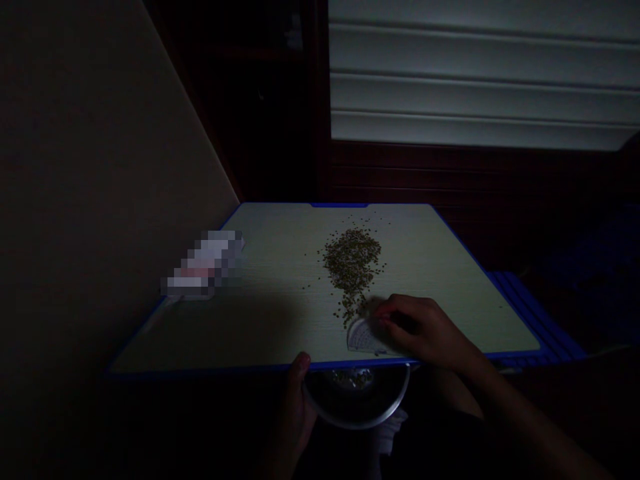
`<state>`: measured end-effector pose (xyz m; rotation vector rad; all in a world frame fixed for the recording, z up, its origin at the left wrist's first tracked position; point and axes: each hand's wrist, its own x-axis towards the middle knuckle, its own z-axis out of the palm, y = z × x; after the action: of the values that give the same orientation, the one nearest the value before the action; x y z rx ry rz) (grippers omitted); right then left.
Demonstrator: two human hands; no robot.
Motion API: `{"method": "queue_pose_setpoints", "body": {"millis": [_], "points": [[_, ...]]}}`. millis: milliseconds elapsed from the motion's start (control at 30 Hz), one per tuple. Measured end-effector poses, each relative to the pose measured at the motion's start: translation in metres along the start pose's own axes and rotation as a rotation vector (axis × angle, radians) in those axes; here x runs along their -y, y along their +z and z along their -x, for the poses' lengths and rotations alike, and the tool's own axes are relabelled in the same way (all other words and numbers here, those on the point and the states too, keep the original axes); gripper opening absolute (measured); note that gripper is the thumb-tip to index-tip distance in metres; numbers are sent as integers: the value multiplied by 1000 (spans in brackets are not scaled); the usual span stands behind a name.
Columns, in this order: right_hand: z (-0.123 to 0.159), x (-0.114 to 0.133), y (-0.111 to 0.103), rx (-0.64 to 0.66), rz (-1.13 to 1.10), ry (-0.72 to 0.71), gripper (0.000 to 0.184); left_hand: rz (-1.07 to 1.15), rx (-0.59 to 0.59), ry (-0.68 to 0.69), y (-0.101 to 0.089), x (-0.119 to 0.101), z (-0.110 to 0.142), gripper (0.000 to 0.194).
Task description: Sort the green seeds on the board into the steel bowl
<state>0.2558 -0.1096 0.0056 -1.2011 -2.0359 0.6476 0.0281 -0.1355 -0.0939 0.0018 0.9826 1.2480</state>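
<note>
A loose heap of small greenish-brown seeds or beans (351,259) lies on the pale board-like tabletop (275,267), trailing toward the front edge. My right hand (425,327) pinches a clear, half-round protractor (363,337), which rests on the tabletop at the near end of the trail. Below the front edge is a round metal bowl (357,423), partly hidden under the tabletop, with some of the same grains inside. My left hand (300,400) grips the bowl's left side, its thumb up at the table edge. Its other fingers are mostly in shadow.
A blurred-out white packet or box (205,267) lies at the tabletop's left edge. A wall (125,133) rises close on the left, and a dark wooden cabinet with white slats (480,73) stands behind. Blue striped fabric (530,320) shows at the right. The room is dim.
</note>
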Motion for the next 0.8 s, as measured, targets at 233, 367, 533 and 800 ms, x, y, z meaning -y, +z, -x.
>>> {"method": "queue_pose_setpoints", "body": {"millis": [233,367,533,800], "points": [[0,2,-1,29,-25,-22,13,-8,-29,-30,3,-1,3,39],[0,2,-1,45,-54,-22,14,-8,-31,1,0,-1,0,44],[1,3,-1,44,-68,-7,13,22,14,28,-3,1,-2,46],[1,6,-3,46,-69,-35,13,10,-5,-21,0,0,1,43]]}}
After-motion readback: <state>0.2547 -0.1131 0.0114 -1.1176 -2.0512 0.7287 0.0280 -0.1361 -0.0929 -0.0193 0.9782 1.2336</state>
